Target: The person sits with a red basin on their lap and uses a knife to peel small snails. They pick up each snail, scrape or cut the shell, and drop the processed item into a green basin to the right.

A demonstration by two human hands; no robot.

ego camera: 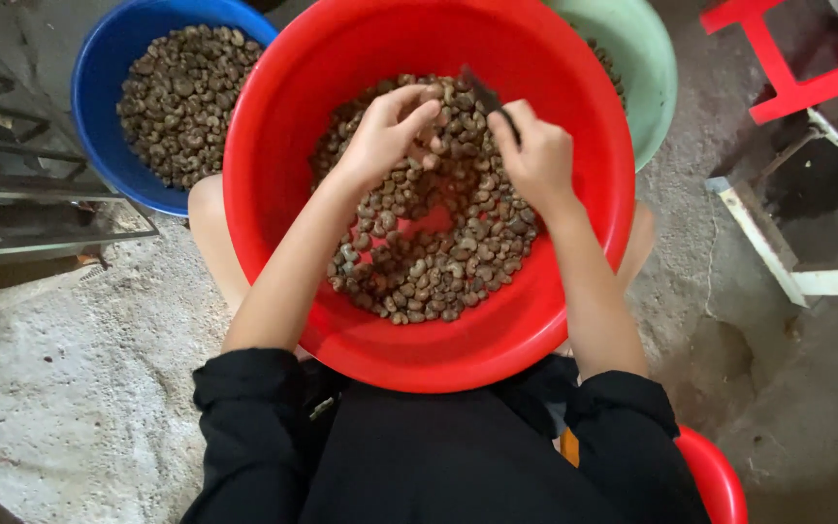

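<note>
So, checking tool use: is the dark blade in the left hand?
No, the right hand grips the dark blade; the left hand pinches a nut.

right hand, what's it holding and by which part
The right hand holds a small dark blade tool by its lower end, the tip sticking up; the grip hides the handle. The left hand pinches one nut.

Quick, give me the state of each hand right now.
Left hand: closed, fingers pinching a nut over the red basin.
Right hand: closed on a dark blade tool.
</note>
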